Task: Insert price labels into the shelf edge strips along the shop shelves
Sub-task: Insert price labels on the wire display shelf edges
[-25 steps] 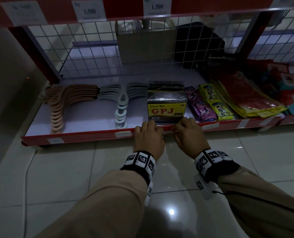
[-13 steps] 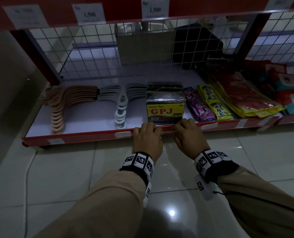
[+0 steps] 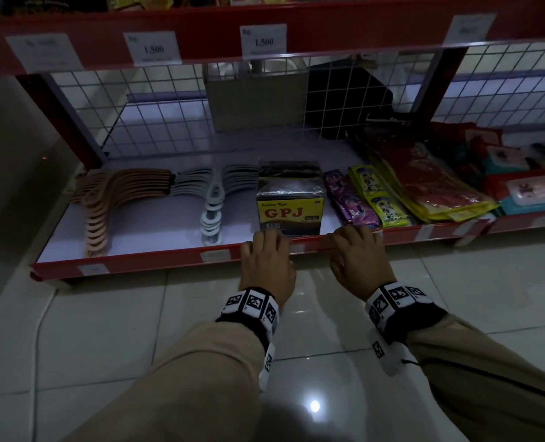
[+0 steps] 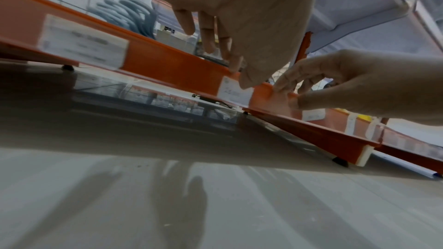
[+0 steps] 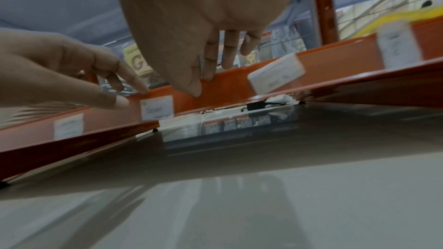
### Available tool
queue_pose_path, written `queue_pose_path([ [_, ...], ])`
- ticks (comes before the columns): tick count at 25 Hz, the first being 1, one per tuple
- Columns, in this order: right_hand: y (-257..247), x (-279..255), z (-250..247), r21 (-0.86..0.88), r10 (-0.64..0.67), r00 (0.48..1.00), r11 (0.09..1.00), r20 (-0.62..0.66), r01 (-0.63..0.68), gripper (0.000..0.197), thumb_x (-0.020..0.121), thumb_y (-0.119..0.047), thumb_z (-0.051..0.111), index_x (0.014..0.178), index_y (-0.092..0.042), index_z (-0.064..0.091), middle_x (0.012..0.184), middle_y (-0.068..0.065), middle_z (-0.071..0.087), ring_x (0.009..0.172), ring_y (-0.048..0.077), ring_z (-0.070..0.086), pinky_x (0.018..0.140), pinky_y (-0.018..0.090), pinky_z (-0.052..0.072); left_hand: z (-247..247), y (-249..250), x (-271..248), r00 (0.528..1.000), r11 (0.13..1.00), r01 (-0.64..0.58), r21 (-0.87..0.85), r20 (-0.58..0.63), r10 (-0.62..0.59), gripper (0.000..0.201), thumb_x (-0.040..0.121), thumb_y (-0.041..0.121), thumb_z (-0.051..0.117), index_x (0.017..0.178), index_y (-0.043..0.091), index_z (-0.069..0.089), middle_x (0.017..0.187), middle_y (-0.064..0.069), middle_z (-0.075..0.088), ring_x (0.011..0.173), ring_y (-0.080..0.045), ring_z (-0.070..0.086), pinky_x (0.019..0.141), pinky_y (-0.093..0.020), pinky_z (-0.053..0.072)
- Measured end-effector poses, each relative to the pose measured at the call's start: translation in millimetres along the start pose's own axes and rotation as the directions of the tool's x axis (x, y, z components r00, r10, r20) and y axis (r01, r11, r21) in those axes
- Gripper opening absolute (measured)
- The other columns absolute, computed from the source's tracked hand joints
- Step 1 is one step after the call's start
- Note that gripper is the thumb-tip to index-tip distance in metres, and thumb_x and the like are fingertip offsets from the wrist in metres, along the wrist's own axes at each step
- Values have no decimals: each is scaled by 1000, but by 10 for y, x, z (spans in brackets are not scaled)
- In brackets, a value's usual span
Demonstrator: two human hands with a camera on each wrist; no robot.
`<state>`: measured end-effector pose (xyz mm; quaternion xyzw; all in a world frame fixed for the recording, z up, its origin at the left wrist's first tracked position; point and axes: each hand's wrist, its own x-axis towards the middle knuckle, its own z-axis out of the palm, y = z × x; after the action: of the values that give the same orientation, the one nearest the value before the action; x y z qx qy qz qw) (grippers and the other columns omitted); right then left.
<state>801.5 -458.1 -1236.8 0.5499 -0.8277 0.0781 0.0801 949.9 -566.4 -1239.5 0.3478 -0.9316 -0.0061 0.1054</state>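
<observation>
The red shelf edge strip (image 3: 156, 261) (image 4: 167, 63) (image 5: 335, 60) runs along the front of the bottom shelf. A small white price label (image 3: 297, 248) (image 4: 233, 92) (image 5: 157, 109) sits in it between my hands. My left hand (image 3: 266, 247) (image 4: 239, 75) (image 5: 129, 96) pinches the strip just left of the label, with the fingers over the top lip and the thumb on the front at the label's corner. My right hand (image 3: 355, 247) (image 5: 201, 82) (image 4: 287, 94) pinches the strip just right of the label in the same way.
Other labels (image 3: 212, 255) (image 3: 94, 268) sit further left in the strip. On the shelf lie a GPJ box (image 3: 289, 207), hangers (image 3: 111, 205) and sachets (image 3: 350, 199), with wire mesh (image 3: 232, 106) behind. The shelf above (image 3: 344, 23) carries labels (image 3: 263, 41). Glossy floor tiles (image 3: 137, 330) lie below.
Both hands have slid slightly apart along the strip, so the label shows between them. The head view has tilted up a little.
</observation>
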Motion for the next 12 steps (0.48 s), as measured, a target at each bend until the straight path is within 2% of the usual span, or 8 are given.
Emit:
queue_pose_path([
  [3,152,-23,-58,-80,29,1000,996,-11,-30,37,67,-19,71,103,-12,65,104,12,64,93,37,54,75,43,41,-36,219,52,997,996,-77,-47,-15,77,41,87,33,52,126,23,46,124,-2,44,112,-25,40,89,-38,31],
  [7,393,-90,-94,-187,112,994,976,-10,-112,35,66,-20,69,100,-13,64,108,14,58,97,37,50,77,42,37,-4,559,155,979,978,-200,-60,25,201,44,86,29,51,129,21,44,129,-2,43,115,-25,39,92,-38,32],
  [9,513,-129,-84,-173,129,991,976,-30,-132,37,64,-18,69,101,-12,63,111,14,57,100,37,49,79,43,37,45,674,186,967,968,-243,-59,58,247,49,85,28,52,132,20,40,132,-2,41,117,-26,37,93,-38,31],
  [12,667,-181,-10,-52,68,996,996,-52,-71,45,67,-9,66,112,-9,62,114,16,57,102,37,52,82,44,40,145,768,204,959,966,-253,-46,118,256,61,81,31,58,137,22,34,135,-4,35,121,-28,32,96,-39,30],
])
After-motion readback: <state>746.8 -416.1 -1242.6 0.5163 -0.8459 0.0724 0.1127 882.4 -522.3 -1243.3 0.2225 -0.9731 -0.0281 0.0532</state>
